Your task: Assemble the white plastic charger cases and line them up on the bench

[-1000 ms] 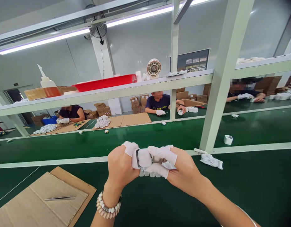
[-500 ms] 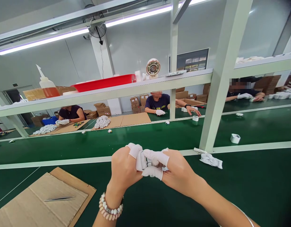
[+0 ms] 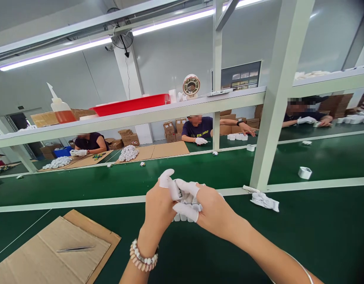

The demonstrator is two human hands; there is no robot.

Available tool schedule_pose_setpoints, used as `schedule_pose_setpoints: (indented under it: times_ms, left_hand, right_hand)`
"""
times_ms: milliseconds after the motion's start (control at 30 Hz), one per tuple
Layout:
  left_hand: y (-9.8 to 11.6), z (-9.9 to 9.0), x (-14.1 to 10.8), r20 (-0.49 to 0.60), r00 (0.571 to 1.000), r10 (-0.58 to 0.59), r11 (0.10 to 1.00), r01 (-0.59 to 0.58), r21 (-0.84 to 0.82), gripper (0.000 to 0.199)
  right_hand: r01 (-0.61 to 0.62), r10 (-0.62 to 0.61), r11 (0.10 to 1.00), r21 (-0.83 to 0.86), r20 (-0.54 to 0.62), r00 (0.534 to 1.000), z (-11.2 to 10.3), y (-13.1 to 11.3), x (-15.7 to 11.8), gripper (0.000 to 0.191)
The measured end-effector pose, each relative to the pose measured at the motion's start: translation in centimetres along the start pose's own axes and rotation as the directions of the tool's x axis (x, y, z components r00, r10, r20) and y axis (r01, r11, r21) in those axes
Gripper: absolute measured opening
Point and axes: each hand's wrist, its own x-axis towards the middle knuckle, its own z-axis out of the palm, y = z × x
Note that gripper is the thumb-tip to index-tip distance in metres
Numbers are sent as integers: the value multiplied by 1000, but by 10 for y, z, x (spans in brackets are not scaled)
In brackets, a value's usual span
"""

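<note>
My left hand [image 3: 160, 203], with white finger covers and a beaded bracelet, is closed around a small white plastic housing [image 3: 175, 192]. One covered finger of that hand sticks up from the part. From the right, my right hand [image 3: 210, 207] reaches in, its covered thumb and fingers closed on the same housing. Fingers hide most of the part and its inner side. Below and behind my fingers stands a row of several similar white housings [image 3: 183, 217] on the green work surface [image 3: 199, 260], partly covered by the right hand.
Tweezers [image 3: 75, 249] lie on cardboard [image 3: 52, 252] at the left. A crumpled white glove [image 3: 265, 201] lies near the upright post [image 3: 266, 157]. Beyond runs a green conveyor belt [image 3: 96, 183] with scattered small parts; co-workers sit across it. A shelf [image 3: 134, 123] carries a red tray [image 3: 134, 104].
Parts on the belt have shifted right. My hands have moved slightly, a left finger has lifted, and the row of white housings beneath shows now. A co-worker's arm across the belt has drawn back.
</note>
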Motion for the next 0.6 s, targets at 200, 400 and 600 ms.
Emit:
schedule_pose_setpoints:
  times_ms: [200,400,600]
  left_hand:
    - [2,11,4,166,986,-19,998,28,-53,62]
    - [-11,0,6,212,977,21,999,-15,-28,49]
    - [-25,-18,6,223,971,-79,983,113,-143,38]
  right_hand:
    - [-324,330,890,320,37,943,14,21,13,38]
    - [-414,418,907,-78,36,908,12,80,29,39]
    - [-632,683,660,-406,-24,730,9,172,27,34]
